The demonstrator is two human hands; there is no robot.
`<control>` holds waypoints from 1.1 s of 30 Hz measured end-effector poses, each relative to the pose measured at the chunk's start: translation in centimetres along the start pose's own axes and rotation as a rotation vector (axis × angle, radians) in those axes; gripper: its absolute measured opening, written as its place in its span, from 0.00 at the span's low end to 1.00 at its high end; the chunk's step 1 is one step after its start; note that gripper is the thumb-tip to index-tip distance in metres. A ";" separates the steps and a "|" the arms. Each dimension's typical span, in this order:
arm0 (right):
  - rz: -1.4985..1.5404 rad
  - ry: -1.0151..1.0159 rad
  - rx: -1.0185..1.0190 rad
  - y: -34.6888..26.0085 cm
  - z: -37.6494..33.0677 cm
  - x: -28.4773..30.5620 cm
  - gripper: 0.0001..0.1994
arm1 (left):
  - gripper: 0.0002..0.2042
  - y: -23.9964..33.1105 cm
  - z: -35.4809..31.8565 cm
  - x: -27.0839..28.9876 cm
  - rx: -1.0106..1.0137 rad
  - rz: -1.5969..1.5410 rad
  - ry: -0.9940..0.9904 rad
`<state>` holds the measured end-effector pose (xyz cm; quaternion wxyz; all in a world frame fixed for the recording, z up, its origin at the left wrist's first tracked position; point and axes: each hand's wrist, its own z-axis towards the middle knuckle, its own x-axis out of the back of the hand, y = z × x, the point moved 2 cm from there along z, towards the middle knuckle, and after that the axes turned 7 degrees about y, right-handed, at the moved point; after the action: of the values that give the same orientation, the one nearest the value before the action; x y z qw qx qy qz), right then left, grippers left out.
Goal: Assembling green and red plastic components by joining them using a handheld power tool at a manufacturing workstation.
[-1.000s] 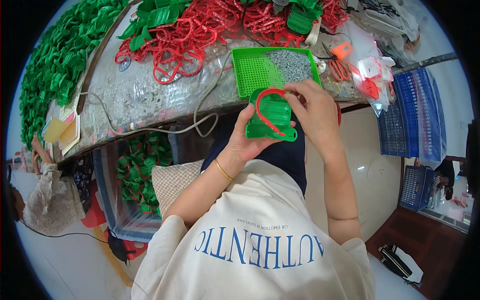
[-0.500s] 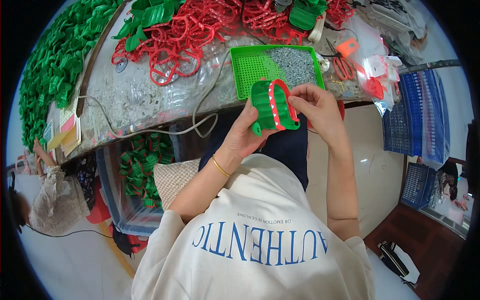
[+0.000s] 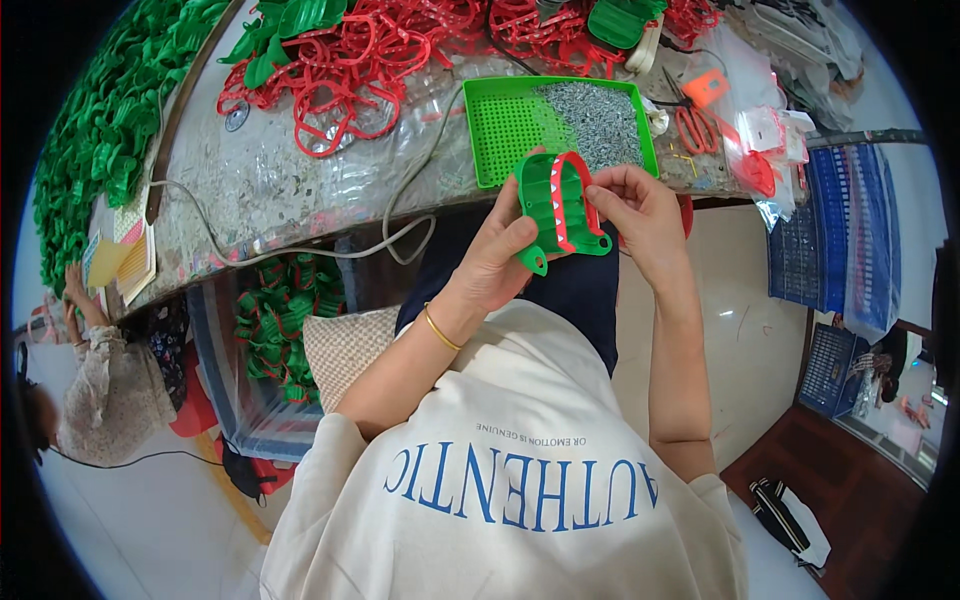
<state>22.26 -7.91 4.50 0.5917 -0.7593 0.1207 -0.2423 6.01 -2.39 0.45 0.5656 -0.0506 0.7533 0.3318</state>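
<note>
My left hand (image 3: 498, 255) grips a green plastic jaw-shaped piece (image 3: 551, 210) from below, holding it up over my lap. A red toothed frame (image 3: 574, 196) lies along the green piece, and my right hand (image 3: 632, 210) pinches its right side with the fingertips. Both hands are just in front of a green mesh tray (image 3: 505, 132) on the table edge, which holds a heap of small grey metal bits (image 3: 592, 118).
A pile of red toothed frames (image 3: 345, 65) covers the table's back. Green pieces (image 3: 95, 130) heap at the left, more sit in a bin (image 3: 280, 320) under the table. Orange scissors (image 3: 695, 115) and blue baskets (image 3: 840, 240) are at the right. Another person (image 3: 95, 390) sits lower left.
The green piece with the red frame has been turned and lifted from flat in my lap to upright, its toothed side now facing up. My right fingers shifted to its right edge.
</note>
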 end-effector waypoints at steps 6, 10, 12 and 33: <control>-0.161 0.024 -0.023 -0.2 -0.1 -0.3 0.06 | 0.45 -0.3 0.1 0.5 -0.006 0.000 0.063; -0.148 0.045 -0.017 0.1 0.0 -0.7 0.05 | 0.46 -0.2 0.3 0.6 -0.025 0.026 0.077; -0.198 0.079 0.003 -0.1 0.0 -0.9 0.05 | 0.46 -0.1 0.3 0.7 -0.021 0.047 0.089; 0.023 -0.135 -0.062 0.8 0.7 -2.2 0.12 | 0.37 -0.8 -0.3 4.0 0.197 -0.320 0.027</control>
<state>20.86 -6.49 3.13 0.5776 -0.7903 0.0968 -0.1800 4.69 -2.04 -3.39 0.6034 -0.1185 0.7719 0.1613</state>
